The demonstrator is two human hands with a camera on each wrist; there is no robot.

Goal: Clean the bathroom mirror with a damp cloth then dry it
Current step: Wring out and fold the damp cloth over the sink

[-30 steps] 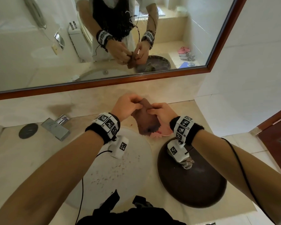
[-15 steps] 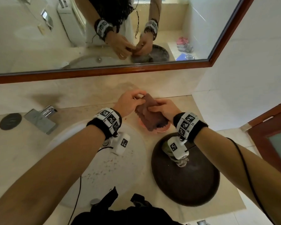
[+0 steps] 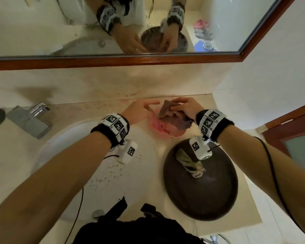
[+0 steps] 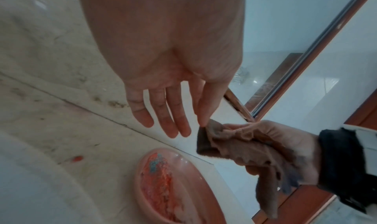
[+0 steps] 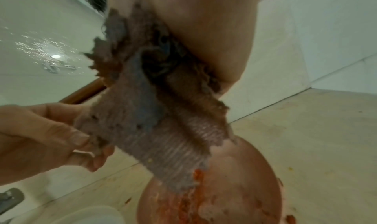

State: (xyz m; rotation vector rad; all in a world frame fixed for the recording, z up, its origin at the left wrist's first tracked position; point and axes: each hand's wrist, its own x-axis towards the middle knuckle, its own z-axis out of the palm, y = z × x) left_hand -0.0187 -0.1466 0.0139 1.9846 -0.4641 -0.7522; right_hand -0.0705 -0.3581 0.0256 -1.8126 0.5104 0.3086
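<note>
A damp brown cloth hangs bunched from my right hand, whose fingers curl round it above a pink soap dish. My left hand is just left of the cloth, fingers straight; one fingertip touches the cloth's corner. In the right wrist view the left thumb lies at the cloth's edge. The mirror, in a brown wooden frame, runs along the wall above the counter and reflects both hands.
A dark brown basin sits on the counter at the right and holds a twisted greenish cloth. The white sink is under my left forearm, and a chrome tap stands at the left. A door is at the far right.
Both hands held the cloth before; now the left hand has straightened and only touches it. The hands and cloth have come down over the pink dish, and my view has tilted downward.
</note>
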